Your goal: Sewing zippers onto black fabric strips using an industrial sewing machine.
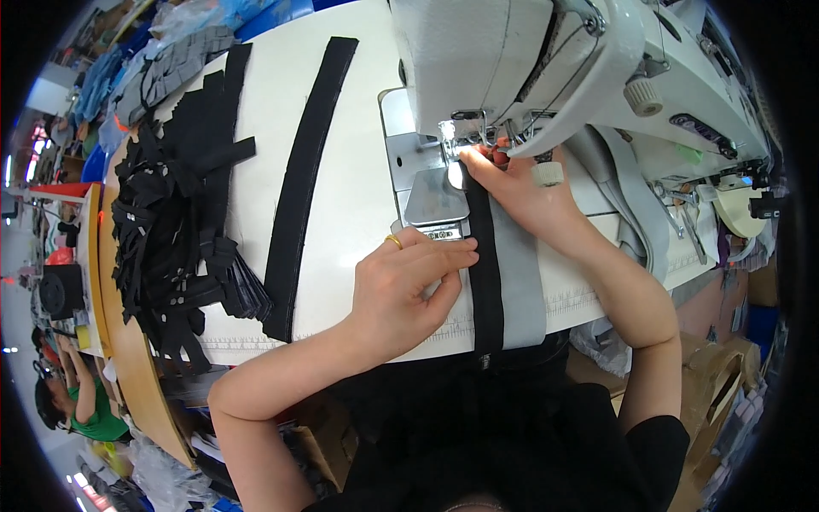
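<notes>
My right hand [516, 179] is closed on a black zipper strip [486, 307] and grey fabric [520, 299] beside the sewing machine's needle and presser foot [450, 136]. Its thumb lies on the strip; its other fingertips are partly hidden by the machine. My left hand [405, 290], with a gold ring, rests loosely bent, thumb apart from index, its fingertips at the strip's left edge just below the metal plate [435, 192]. The zipper strip runs over the grey fabric down to the table's front edge, where a metal end hangs.
A long black strip [307, 188] lies on the white table [333, 136], left of the machine. A heap of black pieces [162, 222] lies farther left, grey fabric [623, 205] at right. Grey and blue bundles [171, 77] sit back left; a person in green [90, 401] works at another table.
</notes>
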A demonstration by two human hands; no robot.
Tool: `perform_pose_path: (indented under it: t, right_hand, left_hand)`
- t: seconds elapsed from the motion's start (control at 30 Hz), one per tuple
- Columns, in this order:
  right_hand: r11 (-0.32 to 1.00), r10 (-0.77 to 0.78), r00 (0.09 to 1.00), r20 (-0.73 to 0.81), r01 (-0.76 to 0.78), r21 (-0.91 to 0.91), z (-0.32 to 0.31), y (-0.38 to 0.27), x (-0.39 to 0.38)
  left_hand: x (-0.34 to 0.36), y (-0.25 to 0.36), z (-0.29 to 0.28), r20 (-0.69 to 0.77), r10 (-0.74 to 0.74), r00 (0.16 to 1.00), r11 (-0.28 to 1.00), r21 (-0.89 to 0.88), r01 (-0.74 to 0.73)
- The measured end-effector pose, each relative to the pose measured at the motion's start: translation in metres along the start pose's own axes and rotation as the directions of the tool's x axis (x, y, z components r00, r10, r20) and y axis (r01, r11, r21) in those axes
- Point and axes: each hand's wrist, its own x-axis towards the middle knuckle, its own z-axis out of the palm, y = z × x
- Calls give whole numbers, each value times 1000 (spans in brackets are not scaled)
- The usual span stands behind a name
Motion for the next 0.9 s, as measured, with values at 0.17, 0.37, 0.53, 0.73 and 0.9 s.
perform_pose_path:
  t: [0.17,0.37,0.53,0.73,0.9]
  right_hand:
    - [995,-2,997,71,9,-97,-2,10,4]
    - [991,-34,994,99,47,-125,5,33,3]
    - [982,-86,992,90,100,-159,3,30,4]
    - [877,-216,972,94,235,-418,17,57,3]
    - [979,-51,998,22,54,-198,23,75,4]
  left_hand:
    - [0,0,1,-5,-7,1000,1000,-16,7]
    - [-1,-3,1,-12,13,1000,1000,-13,-13]
    - [-1,-2,0,-11,7,1000,1000,-13,-7]
    - [0,-2,2,-6,15,1000,1000,0,-15]
    - [1,0,3,2,16,1000,1000,-5,-16]
